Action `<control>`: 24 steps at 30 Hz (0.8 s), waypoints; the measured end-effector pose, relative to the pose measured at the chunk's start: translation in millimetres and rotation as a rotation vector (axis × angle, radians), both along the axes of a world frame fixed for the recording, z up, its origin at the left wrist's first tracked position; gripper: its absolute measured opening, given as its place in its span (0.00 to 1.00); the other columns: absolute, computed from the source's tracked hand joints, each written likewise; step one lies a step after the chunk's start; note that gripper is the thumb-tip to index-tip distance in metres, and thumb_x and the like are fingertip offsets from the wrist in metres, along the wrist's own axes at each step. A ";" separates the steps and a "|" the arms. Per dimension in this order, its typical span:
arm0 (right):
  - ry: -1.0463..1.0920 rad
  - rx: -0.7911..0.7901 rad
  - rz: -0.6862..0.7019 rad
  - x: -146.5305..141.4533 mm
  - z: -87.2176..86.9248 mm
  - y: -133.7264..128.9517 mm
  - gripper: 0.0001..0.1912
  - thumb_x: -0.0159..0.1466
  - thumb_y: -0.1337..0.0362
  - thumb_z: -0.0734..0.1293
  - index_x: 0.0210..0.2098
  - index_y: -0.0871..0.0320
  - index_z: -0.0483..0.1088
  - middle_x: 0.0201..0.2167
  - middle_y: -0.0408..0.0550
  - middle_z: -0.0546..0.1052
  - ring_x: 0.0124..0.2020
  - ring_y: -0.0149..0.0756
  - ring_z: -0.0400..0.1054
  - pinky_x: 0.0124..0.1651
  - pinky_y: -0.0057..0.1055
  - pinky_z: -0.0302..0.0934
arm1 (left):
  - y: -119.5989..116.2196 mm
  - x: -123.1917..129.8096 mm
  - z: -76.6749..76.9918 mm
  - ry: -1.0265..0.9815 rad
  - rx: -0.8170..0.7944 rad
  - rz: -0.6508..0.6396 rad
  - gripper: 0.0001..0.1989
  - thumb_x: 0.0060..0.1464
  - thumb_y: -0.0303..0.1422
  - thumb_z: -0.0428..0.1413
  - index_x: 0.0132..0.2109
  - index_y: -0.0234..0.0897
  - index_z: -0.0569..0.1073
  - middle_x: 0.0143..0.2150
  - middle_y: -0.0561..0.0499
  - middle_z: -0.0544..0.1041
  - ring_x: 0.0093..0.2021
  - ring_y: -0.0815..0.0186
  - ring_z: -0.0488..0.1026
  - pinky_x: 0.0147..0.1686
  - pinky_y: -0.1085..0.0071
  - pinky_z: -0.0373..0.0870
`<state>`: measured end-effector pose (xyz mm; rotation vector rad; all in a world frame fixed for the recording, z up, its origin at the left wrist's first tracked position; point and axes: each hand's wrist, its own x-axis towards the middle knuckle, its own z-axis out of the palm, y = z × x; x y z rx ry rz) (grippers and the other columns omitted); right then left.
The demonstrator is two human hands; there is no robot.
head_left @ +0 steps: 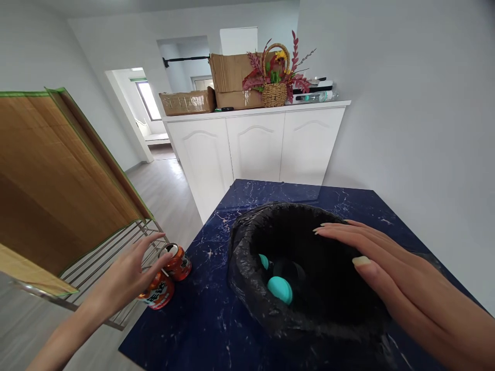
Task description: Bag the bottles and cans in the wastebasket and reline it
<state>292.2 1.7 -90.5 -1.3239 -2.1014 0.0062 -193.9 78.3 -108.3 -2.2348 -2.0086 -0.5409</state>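
Note:
My left hand (129, 270) is at the left edge of the table, over two orange drink cans. Its thumb and fingers are apart. The nearer can (159, 292) is partly covered by this hand, while the farther can (180, 265) shows its opened top beside my thumb; whether I touch either is unclear. A trash bin lined with a black bag (247, 288) stands in the middle of the table. Down in it lie a teal cap (280, 290), seemingly on something clear, and a second teal piece (264, 261). My right hand (402, 273) stretches flat over the bin's right side, holding nothing.
The dark blue marble-patterned table (209, 314) carries the bin and cans. Behind it stands a white cabinet (255, 144) with cardboard boxes (189, 103), a flower basket (274, 95) and plastic bottles (319, 96) on top. A metal rack with a brown cover (65, 180) is at left.

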 end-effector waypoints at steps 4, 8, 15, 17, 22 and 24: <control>0.008 -0.025 -0.010 0.6 -2.7 -0.5 0.24 0.79 0.53 0.55 0.72 0.33 0.59 0.70 0.34 0.71 0.73 0.51 0.62 0.69 0.63 0.65 | 4.3 -0.3 -13.8 0.104 -0.065 -0.014 0.45 0.58 0.66 0.51 0.65 0.34 0.74 0.50 0.37 0.85 0.52 0.39 0.80 0.52 0.53 0.74; 0.014 -0.042 -0.010 0.6 -1.1 -0.3 0.23 0.78 0.51 0.55 0.71 0.32 0.61 0.70 0.33 0.71 0.73 0.53 0.63 0.68 0.65 0.65 | 12.6 6.8 -19.4 0.183 -0.146 -0.055 0.39 0.60 0.61 0.54 0.65 0.36 0.75 0.47 0.39 0.85 0.52 0.40 0.80 0.54 0.49 0.72; 0.018 -0.098 0.000 -1.5 4.4 -3.5 0.24 0.79 0.51 0.55 0.72 0.36 0.62 0.71 0.36 0.71 0.74 0.51 0.60 0.72 0.61 0.60 | 16.9 40.5 10.1 0.083 0.119 -0.085 0.34 0.68 0.57 0.49 0.71 0.42 0.67 0.61 0.40 0.80 0.55 0.44 0.81 0.49 0.55 0.78; 0.015 -0.106 0.008 -1.5 5.1 -4.0 0.24 0.79 0.51 0.55 0.72 0.37 0.62 0.71 0.37 0.71 0.74 0.50 0.60 0.73 0.60 0.59 | 11.4 61.9 37.1 0.069 0.277 -0.153 0.32 0.69 0.56 0.50 0.71 0.44 0.67 0.61 0.42 0.81 0.56 0.46 0.81 0.52 0.54 0.79; 0.008 -0.099 0.013 -2.1 8.3 -1.9 0.24 0.79 0.52 0.56 0.72 0.40 0.61 0.71 0.40 0.71 0.74 0.49 0.61 0.73 0.57 0.60 | -19.1 126.3 111.3 -0.182 0.686 -0.200 0.33 0.62 0.49 0.64 0.69 0.44 0.71 0.61 0.47 0.81 0.57 0.50 0.81 0.62 0.50 0.78; 0.011 -0.067 0.018 -2.3 10.5 -0.2 0.24 0.79 0.52 0.56 0.72 0.42 0.62 0.70 0.42 0.72 0.73 0.49 0.62 0.74 0.57 0.59 | -30.6 148.5 127.4 -0.329 0.702 -0.281 0.36 0.59 0.49 0.67 0.70 0.46 0.70 0.61 0.50 0.81 0.59 0.52 0.80 0.64 0.52 0.77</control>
